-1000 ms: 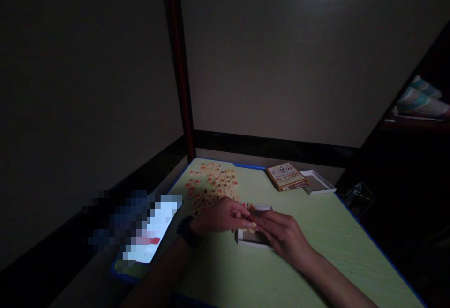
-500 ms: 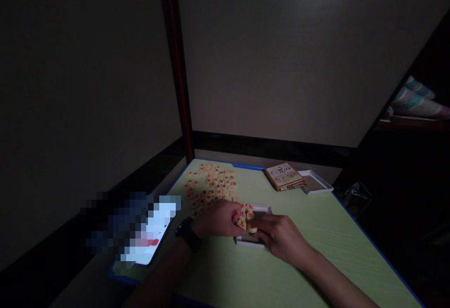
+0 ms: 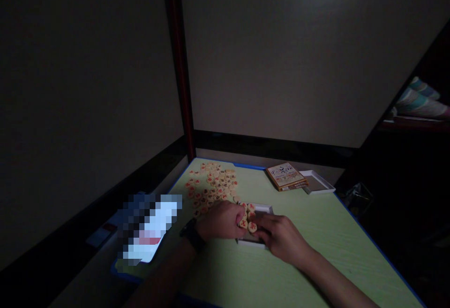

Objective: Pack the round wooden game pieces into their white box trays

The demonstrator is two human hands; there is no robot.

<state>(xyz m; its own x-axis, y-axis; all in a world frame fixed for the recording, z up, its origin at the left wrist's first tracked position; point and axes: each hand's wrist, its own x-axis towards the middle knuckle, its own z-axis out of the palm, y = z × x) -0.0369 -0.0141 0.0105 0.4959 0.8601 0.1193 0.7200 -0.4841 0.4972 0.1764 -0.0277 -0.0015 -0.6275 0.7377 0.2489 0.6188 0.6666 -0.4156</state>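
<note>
An open shallow white box (image 3: 267, 208) lies on the table with round wooden xiangqi pieces, red characters facing up, set in rows at its left end. My left hand (image 3: 222, 220) reaches over the box's left edge, its fingers curled and the thumb against the near-left xiangqi piece (image 3: 243, 223). From the right comes my right hand (image 3: 285, 238), its thumb and fingers drawn together at another xiangqi piece (image 3: 252, 227), which lies face up beside the first. My left hand hides part of the rows. A dark watch (image 3: 192, 234) is on my left wrist.
Many loose xiangqi pieces (image 3: 214, 184) with red or black characters spread over the far left of the green table (image 3: 309, 275). A printed game box (image 3: 286, 176) and a white box part (image 3: 319, 182) lie at the far right. A lit, pixelated screen (image 3: 154, 228) is at left.
The xiangqi piece at my right fingertips was tilted; now it lies flat with its red character showing. Both hands stay almost in place, and the view has shifted slightly.
</note>
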